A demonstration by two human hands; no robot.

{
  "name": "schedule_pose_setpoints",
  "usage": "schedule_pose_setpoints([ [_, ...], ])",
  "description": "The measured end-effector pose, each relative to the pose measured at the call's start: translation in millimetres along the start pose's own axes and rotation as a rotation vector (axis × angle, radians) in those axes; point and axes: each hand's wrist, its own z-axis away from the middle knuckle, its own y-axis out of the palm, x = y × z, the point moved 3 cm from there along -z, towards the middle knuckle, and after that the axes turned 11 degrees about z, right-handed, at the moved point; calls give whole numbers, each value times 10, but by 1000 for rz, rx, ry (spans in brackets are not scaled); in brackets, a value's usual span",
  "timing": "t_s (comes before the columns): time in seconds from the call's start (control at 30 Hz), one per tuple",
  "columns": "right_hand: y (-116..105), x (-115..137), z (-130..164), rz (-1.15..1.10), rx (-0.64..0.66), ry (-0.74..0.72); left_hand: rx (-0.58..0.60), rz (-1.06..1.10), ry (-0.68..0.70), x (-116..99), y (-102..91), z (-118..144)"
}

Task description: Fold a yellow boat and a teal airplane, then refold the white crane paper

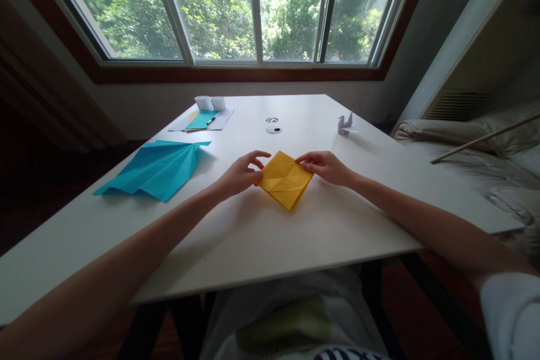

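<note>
White surface (253, 236) lies open toward its near edge; your left hand (241, 173) and right hand (324, 166) pinch opposite corners of the yellow paper (286, 180), blue folded sheet (156, 169) well apart.

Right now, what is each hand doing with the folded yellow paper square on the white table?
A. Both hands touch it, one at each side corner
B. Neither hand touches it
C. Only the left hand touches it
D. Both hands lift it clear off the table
A. The left hand is at the left corner of the folded yellow paper square and the right hand at its right corner, while it lies flat on the white table.
</note>
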Motion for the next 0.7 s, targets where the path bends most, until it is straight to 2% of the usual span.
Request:
schedule_pose_setpoints([
  [0.13, 42, 6, 35, 321, 100, -121, 168, -476, 190, 3, 50, 50],
  [0.23, 69, 44, 62, 463, 161, -260, 263, -662, 313, 3, 93, 92],
  [0.37, 82, 73, 84, 500, 220, -361, 325, -642, 383, 1, 120, 91],
  [0.53, 93, 80, 81, 457, 213, -401, 448, -533, 448, 25, 167, 83],
  [0.7, 147, 44, 36, 534, 204, -407, 516, -520, 372, 69, 190, 72],
])
